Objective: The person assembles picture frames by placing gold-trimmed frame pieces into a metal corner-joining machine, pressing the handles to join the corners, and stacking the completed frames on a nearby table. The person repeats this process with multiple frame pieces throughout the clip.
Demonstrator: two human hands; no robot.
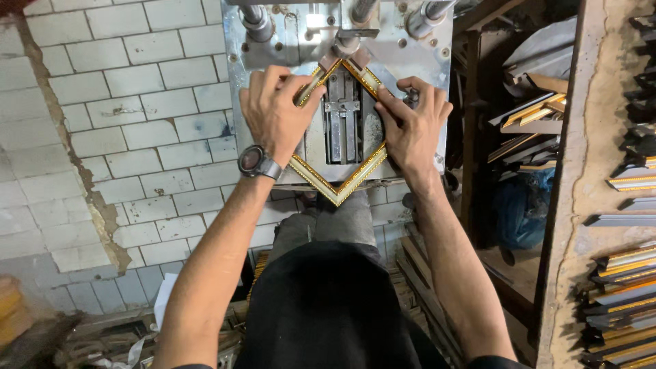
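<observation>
A small square picture frame (336, 186) with gold moulding lies turned like a diamond on the metal table of a joining machine (403, 58). Its far corner sits under the machine's clamp head (347, 42). My left hand (277, 109) presses flat on the frame's left side, a dark watch on its wrist. My right hand (410, 126) presses on the right side, fingers spread along the moulding. The frame's near corner hangs past the table's front edge.
A white tiled floor (123, 123) lies at the left. A wooden rack (581, 171) at the right holds several lengths of gold and dark moulding (625, 294). More moulding sticks (529, 113) sit in a dark shelf behind the machine. Scrap lies below.
</observation>
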